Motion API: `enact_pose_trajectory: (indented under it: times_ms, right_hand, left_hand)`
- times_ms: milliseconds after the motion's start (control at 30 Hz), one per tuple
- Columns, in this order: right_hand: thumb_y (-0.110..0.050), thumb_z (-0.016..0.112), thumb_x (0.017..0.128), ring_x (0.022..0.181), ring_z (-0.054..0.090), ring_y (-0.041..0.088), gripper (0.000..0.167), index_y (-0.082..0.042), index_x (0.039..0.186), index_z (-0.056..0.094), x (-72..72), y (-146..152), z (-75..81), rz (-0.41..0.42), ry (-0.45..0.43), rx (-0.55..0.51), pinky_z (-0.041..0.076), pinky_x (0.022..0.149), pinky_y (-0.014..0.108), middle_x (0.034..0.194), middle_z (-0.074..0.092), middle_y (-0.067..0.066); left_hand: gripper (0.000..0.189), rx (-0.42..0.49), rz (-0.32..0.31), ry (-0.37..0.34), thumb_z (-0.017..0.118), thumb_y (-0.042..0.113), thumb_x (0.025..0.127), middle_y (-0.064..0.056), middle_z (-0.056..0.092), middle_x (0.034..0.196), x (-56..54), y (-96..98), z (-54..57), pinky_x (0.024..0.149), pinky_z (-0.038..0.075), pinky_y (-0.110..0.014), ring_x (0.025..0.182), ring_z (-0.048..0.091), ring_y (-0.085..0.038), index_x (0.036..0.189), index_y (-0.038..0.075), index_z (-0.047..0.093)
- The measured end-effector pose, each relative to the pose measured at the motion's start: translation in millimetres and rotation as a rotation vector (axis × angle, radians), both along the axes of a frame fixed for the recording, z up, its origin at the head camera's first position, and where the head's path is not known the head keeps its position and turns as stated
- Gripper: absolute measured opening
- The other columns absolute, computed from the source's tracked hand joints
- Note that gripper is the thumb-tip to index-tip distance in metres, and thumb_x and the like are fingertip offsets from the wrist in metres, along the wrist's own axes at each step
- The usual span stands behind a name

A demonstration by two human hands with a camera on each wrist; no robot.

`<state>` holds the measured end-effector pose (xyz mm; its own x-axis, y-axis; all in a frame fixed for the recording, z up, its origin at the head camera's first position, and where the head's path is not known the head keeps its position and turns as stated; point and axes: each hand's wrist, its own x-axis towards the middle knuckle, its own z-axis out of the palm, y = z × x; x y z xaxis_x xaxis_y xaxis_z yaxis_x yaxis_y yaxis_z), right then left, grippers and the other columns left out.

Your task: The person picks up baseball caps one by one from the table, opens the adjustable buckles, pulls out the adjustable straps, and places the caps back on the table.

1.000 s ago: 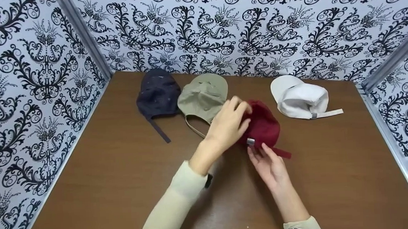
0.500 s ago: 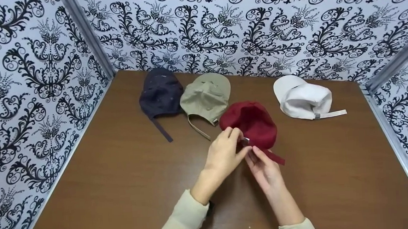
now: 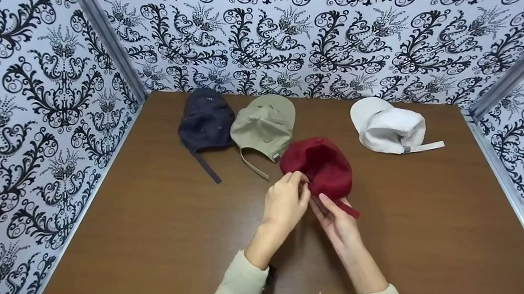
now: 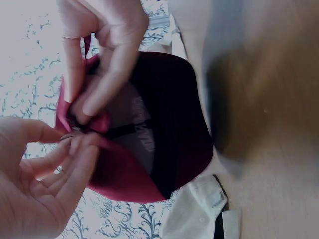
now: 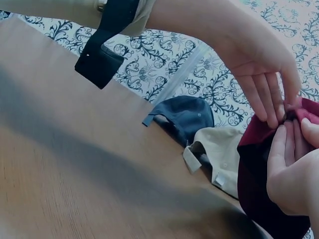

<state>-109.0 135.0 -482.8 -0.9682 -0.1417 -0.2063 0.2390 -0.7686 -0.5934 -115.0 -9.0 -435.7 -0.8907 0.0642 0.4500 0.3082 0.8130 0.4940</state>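
A dark red baseball cap (image 3: 334, 167) is held up over the table between both hands, its back opening toward the wearer. My left hand (image 3: 284, 204) pinches the left end of its back strap, fingers and thumb bent together; the metal buckle there is hidden behind them. From below, my right hand (image 3: 339, 226) holds the strap between thumb and fingers, right next to the left fingertips. The loose strap end (image 3: 348, 209) sticks out past the right hand. In the left wrist view the cap's dark brim (image 4: 184, 119) and inside show.
Behind the red cap lie a khaki cap (image 3: 263, 124) and a navy cap (image 3: 206, 121), side by side with straps undone. A white cap (image 3: 392, 127) lies at the back right. Patterned walls (image 3: 282, 36) enclose the brown table (image 3: 159, 244).
The left hand has come down from the cap's left side to the buckle, beside the right fingers. The red cap has tilted and shifted slightly toward the wearer; its buckle has become covered.
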Motion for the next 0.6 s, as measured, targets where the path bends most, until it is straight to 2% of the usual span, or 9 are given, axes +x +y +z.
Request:
enact_pose_trajectory:
  times_ms: [300, 467, 600]
  right_hand:
    - [0.005, 0.046, 0.101, 0.102, 0.072, 0.018, 0.027, -0.013, 0.111, 0.063, 3.9, 4.0, -1.0, 0.048, 0.055, -0.001, 0.055, 0.099, 0.033, 0.105, 0.074, 0.005]
    - [0.011, 0.04, 0.098, 0.105, 0.07, 0.018, 0.037, -0.013, 0.114, 0.063, 4.9, 6.9, -2.1, 0.094, 0.162, -0.06, 0.053, 0.103, 0.035, 0.111, 0.072, 0.005]
    - [0.019, 0.037, 0.093, 0.106, 0.069, 0.017, 0.047, -0.014, 0.116, 0.061, 5.5, 7.7, -1.8, 0.109, 0.236, -0.112, 0.052, 0.104, 0.035, 0.113, 0.07, 0.004]
  left_hand:
    - [0.007, 0.078, -0.092, -0.084, 0.067, 0.02, 0.095, 0.003, 0.071, 0.09, 3.6, -12.4, 4.5, 0.07, 0.057, -0.027, 0.079, 0.07, -0.012, 0.099, 0.015, 0.067]
    - [0.007, 0.076, -0.117, -0.101, 0.065, 0.024, 0.097, 0.005, 0.071, 0.095, 8.3, -23.8, 4.5, 0.072, 0.057, -0.031, 0.083, 0.07, -0.012, 0.101, 0.018, 0.068]
    - [0.01, 0.106, -0.152, -0.22, 0.065, 0.025, 0.097, 0.005, 0.074, 0.093, 10.8, -33.3, -4.9, 0.073, 0.056, -0.034, 0.083, 0.07, -0.016, 0.098, 0.018, 0.071]
